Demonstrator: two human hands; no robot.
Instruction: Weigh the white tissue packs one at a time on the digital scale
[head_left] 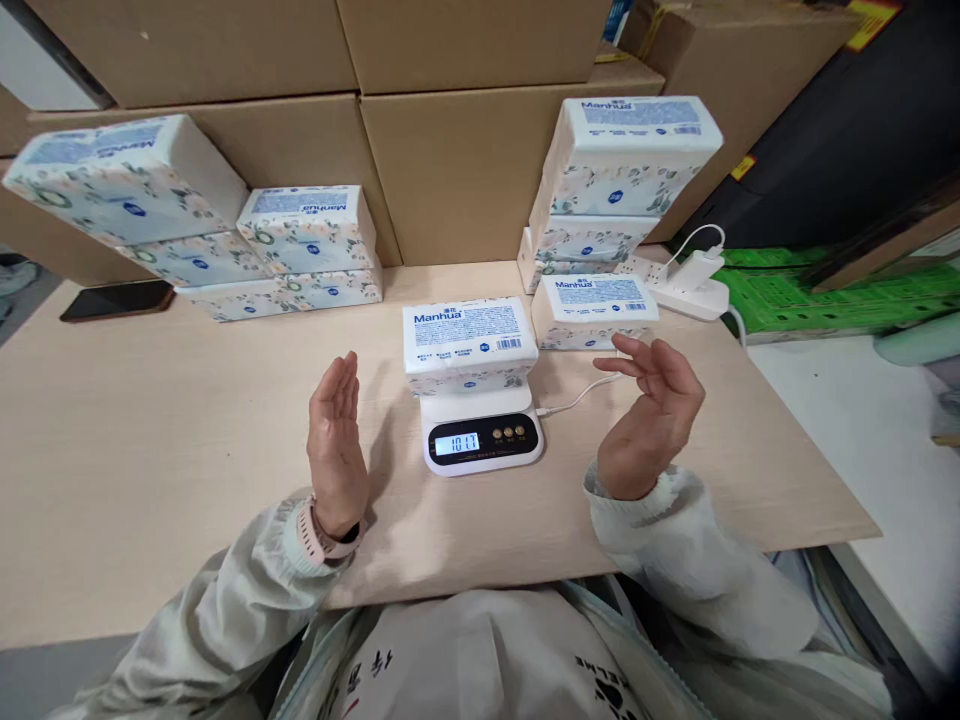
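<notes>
Pale table (150, 450), cartons (465, 180) behind; tissue pack (470, 345) sits on scale (484, 442) (display (457, 444) lit); left hand (337, 445) empty, fingers straight together; right hand (649, 425) empty, fingers loosely spread near cable (571, 404), could snag it and tug scale, or a careless sideways nudge could tip the pack

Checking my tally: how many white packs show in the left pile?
5: top pack, middle pack and bottom pack at far left; upper pack and lower pack beside them. Others may hide behind.

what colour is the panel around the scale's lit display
The panel is black, seen best in the head view.
</notes>
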